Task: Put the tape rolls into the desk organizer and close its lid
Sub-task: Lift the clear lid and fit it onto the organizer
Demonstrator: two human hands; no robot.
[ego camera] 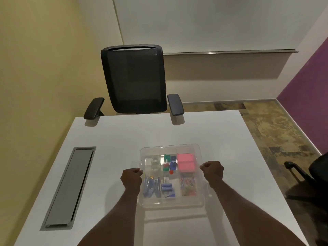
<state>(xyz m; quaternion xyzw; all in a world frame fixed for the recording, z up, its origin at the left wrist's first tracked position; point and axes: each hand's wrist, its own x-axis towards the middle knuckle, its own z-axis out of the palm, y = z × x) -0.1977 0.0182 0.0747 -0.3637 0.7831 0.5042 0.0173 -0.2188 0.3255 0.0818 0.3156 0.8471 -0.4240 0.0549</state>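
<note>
While both forearms reach forward from the near table edge, step in hand judged to be seating the clear lid (170,148) on the desk organizer (171,204): press down evenly at both sides together, then check the corners, so the lid does not ride up on one side. Wrists roughly level, knuckles up, elbows tucked toward the body.

Left hand (131,178) curled into a loose fist at the organizer's left wall, fingertips (139,170) at the rim. Right hand (213,172) likewise fisted at the right wall. Neither fist seen to enclose a loose object; whether fingers pinch the lid edge or only press on it cannot be told.

Clear tape rolls (155,163) already inside, far-left compartment, seen through the plastic. Pink sticky notes (186,162) far-right; coloured paper clips (188,186) near-right; blue items near-left, too blurred to name.

Organizer sits on the white table (106,139), well right of the grey cable hatch (71,189). Black mesh chair (134,80) beyond the far edge.
</note>
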